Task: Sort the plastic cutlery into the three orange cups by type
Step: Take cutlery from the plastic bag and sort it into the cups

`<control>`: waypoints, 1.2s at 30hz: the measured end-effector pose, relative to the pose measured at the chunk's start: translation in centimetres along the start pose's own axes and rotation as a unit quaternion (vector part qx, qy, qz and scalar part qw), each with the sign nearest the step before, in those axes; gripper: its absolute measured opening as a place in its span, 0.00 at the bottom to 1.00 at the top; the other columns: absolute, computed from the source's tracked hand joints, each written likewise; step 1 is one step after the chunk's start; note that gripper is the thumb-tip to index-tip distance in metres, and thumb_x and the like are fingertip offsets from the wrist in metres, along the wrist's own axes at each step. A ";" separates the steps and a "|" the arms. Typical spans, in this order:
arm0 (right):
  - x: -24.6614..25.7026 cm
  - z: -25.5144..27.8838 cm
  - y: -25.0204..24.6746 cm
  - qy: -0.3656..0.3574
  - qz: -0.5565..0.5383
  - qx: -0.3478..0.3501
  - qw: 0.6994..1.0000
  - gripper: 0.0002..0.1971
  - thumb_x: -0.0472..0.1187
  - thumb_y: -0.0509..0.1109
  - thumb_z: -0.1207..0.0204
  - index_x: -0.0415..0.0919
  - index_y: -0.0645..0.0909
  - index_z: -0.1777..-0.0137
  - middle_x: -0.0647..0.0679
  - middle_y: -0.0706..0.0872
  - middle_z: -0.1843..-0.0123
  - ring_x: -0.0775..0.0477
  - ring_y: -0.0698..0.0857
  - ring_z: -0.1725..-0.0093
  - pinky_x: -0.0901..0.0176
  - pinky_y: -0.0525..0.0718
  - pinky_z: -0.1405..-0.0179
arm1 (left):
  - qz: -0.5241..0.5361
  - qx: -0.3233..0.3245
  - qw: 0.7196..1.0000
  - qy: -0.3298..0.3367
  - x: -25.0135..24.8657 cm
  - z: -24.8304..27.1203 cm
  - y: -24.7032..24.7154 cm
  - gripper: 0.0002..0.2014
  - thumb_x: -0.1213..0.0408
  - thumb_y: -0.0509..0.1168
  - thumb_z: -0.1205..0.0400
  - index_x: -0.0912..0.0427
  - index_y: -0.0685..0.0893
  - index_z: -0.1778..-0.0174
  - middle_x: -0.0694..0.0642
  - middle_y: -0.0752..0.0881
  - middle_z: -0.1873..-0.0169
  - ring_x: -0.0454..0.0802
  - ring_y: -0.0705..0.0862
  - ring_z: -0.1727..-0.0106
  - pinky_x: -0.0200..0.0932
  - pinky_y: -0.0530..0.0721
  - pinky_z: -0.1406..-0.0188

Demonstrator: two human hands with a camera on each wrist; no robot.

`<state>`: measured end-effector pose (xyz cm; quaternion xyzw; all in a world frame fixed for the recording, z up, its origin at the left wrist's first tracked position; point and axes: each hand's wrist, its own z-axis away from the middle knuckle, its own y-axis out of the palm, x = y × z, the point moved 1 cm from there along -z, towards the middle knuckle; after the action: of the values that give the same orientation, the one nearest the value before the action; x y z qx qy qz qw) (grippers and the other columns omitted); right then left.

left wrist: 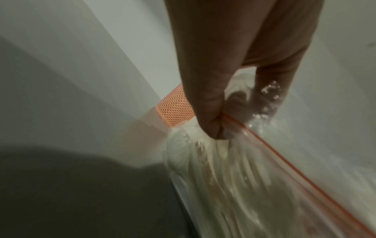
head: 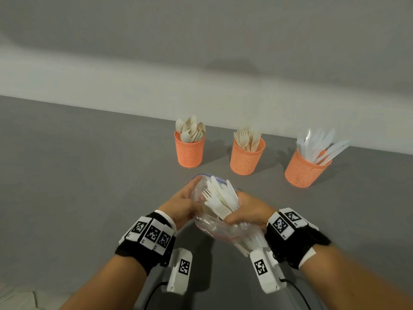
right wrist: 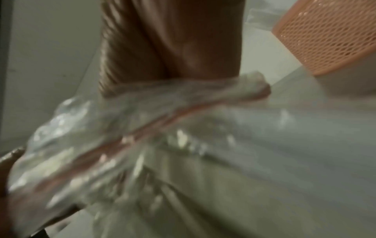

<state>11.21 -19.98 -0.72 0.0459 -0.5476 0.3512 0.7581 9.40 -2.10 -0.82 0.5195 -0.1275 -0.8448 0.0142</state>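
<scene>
Three orange mesh cups stand in a row on the grey counter (head: 89, 164), near the wall. The left cup (head: 190, 151) holds spoons (head: 190, 129), bowls up. The middle cup (head: 247, 157) holds forks (head: 247, 137), tines up. The right cup (head: 306, 170) holds white knives (head: 321, 146), fanned out and leaning to the right; this cup appears tilted in the wide-angle head view.

Nearer the person, a clear zip bag (head: 214, 227) is held above the counter, in front of the cups. A bundle of white cutlery (head: 221, 200) protrudes from its mouth — fork tines and knife blades can be made out.

The left hand (head: 183, 204) has its grip closed on the edge of the bag; the left wrist view shows thumb and finger pinching the plastic at the orange zip strip (left wrist: 284, 159). The right hand (head: 248, 212) has its grip wrapped round the bundle of cutlery at the bag's mouth.

Limits of view: the right wrist picture is heavily blurred — only crumpled plastic, a finger and part of an orange cup can be told. The lower bag contents show only as pale streaks. The count of pieces in any container cannot be determined.
</scene>
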 end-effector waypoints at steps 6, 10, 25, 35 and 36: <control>0.7 0.6 -1.2 -0.052 -0.133 -0.082 0.986 0.25 0.35 0.81 0.43 0.40 0.84 0.43 0.41 0.90 0.46 0.40 0.89 0.45 0.46 0.85 0.42 | -0.070 -0.066 0.995 0.019 -0.7 0.0 -1.2 0.37 0.86 0.55 0.24 0.54 0.60 0.20 0.62 0.75 0.30 0.55 0.83 0.49 0.44 0.81 0.55; 3.2 0.8 -2.5 -0.128 -0.252 -0.158 0.946 0.19 0.30 0.76 0.33 0.36 0.81 0.41 0.46 0.89 0.52 0.45 0.87 0.49 0.58 0.86 0.49 | -0.228 -0.069 0.969 0.058 -0.5 0.2 -0.9 0.32 0.83 0.60 0.27 0.49 0.67 0.32 0.46 0.78 0.51 0.48 0.80 0.48 0.43 0.79 0.48; 6.2 2.3 -4.2 -0.154 -0.405 -0.181 0.883 0.22 0.30 0.70 0.26 0.32 0.75 0.32 0.38 0.82 0.48 0.46 0.85 0.52 0.56 0.87 0.50 | -0.445 -0.176 0.846 0.236 -4.3 1.3 2.1 0.31 0.37 0.61 0.26 0.54 0.77 0.33 0.58 0.70 0.26 0.52 0.68 0.25 0.46 0.66 0.29; 6.3 3.1 -3.0 -0.137 -0.310 -0.160 0.927 0.18 0.40 0.68 0.23 0.36 0.77 0.34 0.41 0.88 0.48 0.46 0.89 0.49 0.60 0.88 0.58 | -0.074 0.174 0.971 0.143 -3.7 -1.4 8.2 0.18 0.72 0.68 0.24 0.59 0.79 0.38 0.57 0.87 0.53 0.49 0.87 0.53 0.37 0.85 0.59; 6.3 3.0 -3.1 -0.138 -0.272 -0.173 0.936 0.19 0.42 0.68 0.23 0.38 0.77 0.34 0.42 0.88 0.45 0.46 0.89 0.46 0.59 0.88 0.53 | -0.067 0.175 0.973 0.134 -3.5 -1.4 8.3 0.14 0.72 0.67 0.22 0.58 0.81 0.41 0.56 0.87 0.55 0.48 0.87 0.54 0.37 0.85 0.60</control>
<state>11.57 -20.69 6.89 0.1097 -0.6657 0.0216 0.7378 11.36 -9.82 3.52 0.6300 -0.2349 -0.7309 -0.1170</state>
